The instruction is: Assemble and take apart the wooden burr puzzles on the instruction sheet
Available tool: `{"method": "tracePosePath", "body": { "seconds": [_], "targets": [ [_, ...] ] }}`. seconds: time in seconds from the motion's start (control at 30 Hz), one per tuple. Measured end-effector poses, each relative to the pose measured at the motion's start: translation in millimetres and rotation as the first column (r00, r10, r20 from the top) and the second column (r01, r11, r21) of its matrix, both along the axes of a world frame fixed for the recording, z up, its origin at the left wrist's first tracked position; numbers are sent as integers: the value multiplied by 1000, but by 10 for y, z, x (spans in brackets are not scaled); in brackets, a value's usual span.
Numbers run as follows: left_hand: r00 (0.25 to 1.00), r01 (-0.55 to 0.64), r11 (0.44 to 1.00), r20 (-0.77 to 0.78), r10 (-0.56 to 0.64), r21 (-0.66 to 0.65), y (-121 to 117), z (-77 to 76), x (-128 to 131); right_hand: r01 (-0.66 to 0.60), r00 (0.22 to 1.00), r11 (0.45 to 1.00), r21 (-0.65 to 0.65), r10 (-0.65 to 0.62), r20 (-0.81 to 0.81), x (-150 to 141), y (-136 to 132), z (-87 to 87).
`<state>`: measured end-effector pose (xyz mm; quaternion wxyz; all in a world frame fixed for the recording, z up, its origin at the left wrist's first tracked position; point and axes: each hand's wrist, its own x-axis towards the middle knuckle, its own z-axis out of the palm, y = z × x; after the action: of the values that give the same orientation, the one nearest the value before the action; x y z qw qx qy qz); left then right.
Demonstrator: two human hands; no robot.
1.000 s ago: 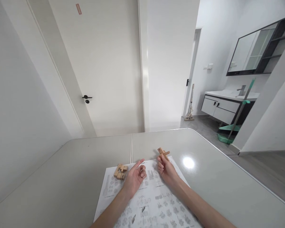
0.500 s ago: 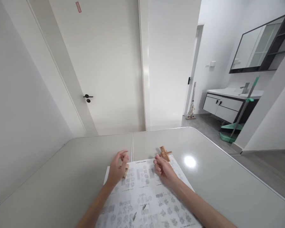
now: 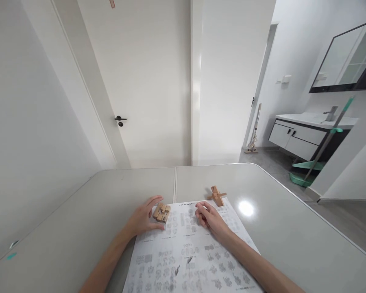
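My left hand (image 3: 142, 219) lies at the left edge of a printed instruction sheet (image 3: 189, 256). Its index finger and thumb curl round a small wooden block puzzle (image 3: 162, 212), one above it and one below. My right hand (image 3: 210, 219) rests on the sheet with its fingers curled in and nothing in them. A wooden cross-shaped piece (image 3: 217, 196) lies on the grey table (image 3: 79, 215) just beyond the right hand's fingertips, clear of them.
The table has a seam (image 3: 175, 183) down its middle and a rounded far right corner. Behind it are a white door with a black handle (image 3: 120, 119), and to the right a washroom with a vanity (image 3: 305, 134) and a green mop (image 3: 326, 142).
My right hand has let go of the cross piece, which now lies on the table. My left hand has drawn back to the block puzzle's left side and curled round it. The view shifted slightly left.
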<state>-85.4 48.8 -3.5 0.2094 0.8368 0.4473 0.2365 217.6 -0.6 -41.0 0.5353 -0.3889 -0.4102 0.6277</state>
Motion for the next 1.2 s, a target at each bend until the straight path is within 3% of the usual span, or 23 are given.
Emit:
{"method": "tracePosePath", "body": {
  "seconds": [0.3,0.7,1.03,1.2],
  "targets": [
    [998,58,998,30,-58,-5,28,-12,125,-44,999,999,-14,44,26,-4,-47,90],
    [990,86,996,113,-85,-2,-27,-45,292,-51,998,998,26,50,23,-19,17,-31],
    [963,56,994,267,-28,-98,-263,-89,719,-35,998,999,23,33,56,-43,-13,58],
    [953,90,993,298,-62,-79,-362,-161,1048,-62,993,993,103,51,109,-56,8,-3]
  ]
}}
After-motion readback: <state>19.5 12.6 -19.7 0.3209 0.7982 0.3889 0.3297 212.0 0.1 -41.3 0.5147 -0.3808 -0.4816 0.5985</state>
